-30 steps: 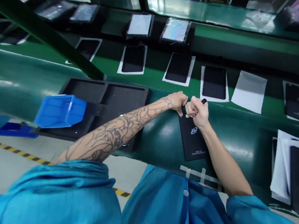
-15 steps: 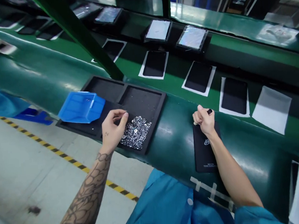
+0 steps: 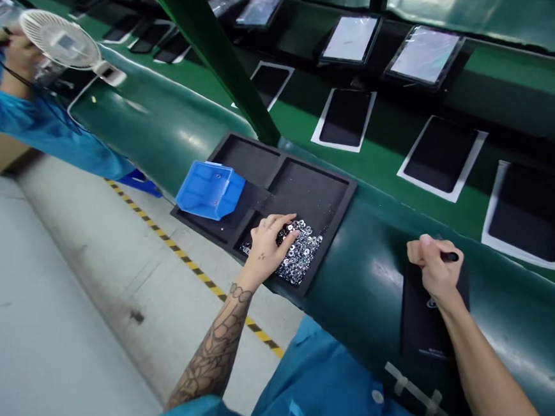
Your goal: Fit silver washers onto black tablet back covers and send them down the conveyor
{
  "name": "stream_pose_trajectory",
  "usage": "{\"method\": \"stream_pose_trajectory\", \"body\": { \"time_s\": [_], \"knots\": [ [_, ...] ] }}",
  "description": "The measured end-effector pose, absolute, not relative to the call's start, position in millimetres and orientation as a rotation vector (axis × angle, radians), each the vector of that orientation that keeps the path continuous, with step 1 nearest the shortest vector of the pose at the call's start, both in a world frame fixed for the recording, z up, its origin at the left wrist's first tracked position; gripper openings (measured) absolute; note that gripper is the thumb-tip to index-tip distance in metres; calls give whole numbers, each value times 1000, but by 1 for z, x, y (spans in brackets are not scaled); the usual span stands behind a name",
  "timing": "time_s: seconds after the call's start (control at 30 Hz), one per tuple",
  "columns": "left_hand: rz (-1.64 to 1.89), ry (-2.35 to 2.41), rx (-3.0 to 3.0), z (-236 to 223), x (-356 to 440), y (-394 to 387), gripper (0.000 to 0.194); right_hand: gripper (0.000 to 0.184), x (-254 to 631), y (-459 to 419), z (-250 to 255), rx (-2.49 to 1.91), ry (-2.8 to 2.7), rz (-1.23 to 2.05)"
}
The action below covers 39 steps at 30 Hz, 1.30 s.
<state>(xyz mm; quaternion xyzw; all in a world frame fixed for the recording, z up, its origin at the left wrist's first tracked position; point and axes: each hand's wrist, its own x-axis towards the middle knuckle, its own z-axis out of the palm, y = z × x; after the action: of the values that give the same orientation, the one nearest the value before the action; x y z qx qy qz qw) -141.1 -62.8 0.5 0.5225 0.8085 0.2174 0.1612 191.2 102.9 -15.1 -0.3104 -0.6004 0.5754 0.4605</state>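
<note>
My left hand (image 3: 269, 246) is over a black divided tray (image 3: 340, 209), its thumb and forefinger apart. Beside and under those fingers lies a heap of small shiny metal washer-like rings (image 3: 298, 257). I cannot see anything held in this hand. My right hand (image 3: 438, 266) is a fist around a slim black pen-like tool (image 3: 449, 256), whose end pokes out past the knuckles; the rest is hidden. Below this fist, a flat black panel (image 3: 426, 331) with a pale logo and small print lies on the green bench (image 3: 352, 304).
A blue bin (image 3: 211, 189) sits in the tray's left part. Black panels on white sheets (image 3: 441, 156) line the green belt beyond, below a slanting green post (image 3: 218, 59). At upper left, a co-worker's hand (image 3: 20, 55) is near a white fan (image 3: 60, 39).
My left hand has gone from a near pinch beside the heap to parted fingers over it. My right fist stays by the panel. The view has swung left, bringing a co-worker into sight.
</note>
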Motion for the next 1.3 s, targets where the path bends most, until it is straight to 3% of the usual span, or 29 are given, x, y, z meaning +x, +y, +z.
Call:
{"method": "stream_pose_trajectory", "body": {
  "time_s": [0.2, 0.57, 0.9, 1.1, 1.3],
  "knots": [
    [619, 2188, 1545, 9, -141, -44, 22, 62, 193, 101, -11, -770, -1530, 1426],
    [697, 2277, 1572, 7, -145, -48, 26, 57, 194, 97, -20, -781, -1491, 1348],
    [1042, 2258, 1259, 18, -133, -63, 28, 63, 188, 91, -24, -866, -1440, 1251],
    [1078, 2029, 1278, 27, -82, -72, 21, 65, 188, 90, -29, -880, -1464, 1252],
    [916, 1603, 1279, 2, 9, -95, 16, 67, 184, 96, -12, -837, -1489, 1336]
  ]
}}
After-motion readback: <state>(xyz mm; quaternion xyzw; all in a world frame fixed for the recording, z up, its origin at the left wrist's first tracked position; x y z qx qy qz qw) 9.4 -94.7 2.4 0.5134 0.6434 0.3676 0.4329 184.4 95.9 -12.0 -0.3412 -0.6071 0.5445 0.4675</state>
